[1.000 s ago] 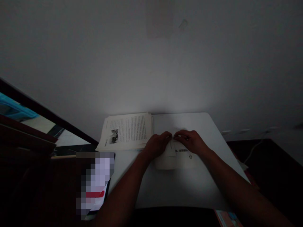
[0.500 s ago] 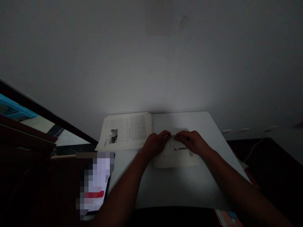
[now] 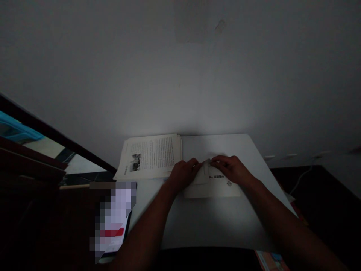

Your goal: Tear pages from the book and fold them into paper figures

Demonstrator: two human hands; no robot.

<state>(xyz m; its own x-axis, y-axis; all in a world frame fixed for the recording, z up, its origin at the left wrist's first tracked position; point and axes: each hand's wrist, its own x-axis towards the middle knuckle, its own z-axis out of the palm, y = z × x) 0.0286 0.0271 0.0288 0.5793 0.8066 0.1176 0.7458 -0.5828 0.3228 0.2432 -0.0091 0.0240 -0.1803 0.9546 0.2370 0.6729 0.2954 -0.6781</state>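
Note:
A folded sheet of printed paper [image 3: 212, 186] lies on the white table [image 3: 214, 222] in front of me. My left hand [image 3: 183, 174] rests on its left part, fingers curled and pinching the folded flap near the top edge. My right hand [image 3: 231, 168] presses on the right part, its fingertips pinched at the same top point, touching the left fingertips. The scene is dim and the fold beneath the fingers is partly hidden.
A stack of printed pages [image 3: 150, 156] with a small photo lies at the table's far left corner. A phone [image 3: 113, 220] sits at the left, off the table edge. A white wall rises behind. Cables [image 3: 301, 177] and dark floor lie to the right.
Both hands stayed on the paper, shifting slightly. The folded flap under the left fingers was raised a little and then pressed flatter; the sheet shifted slightly right.

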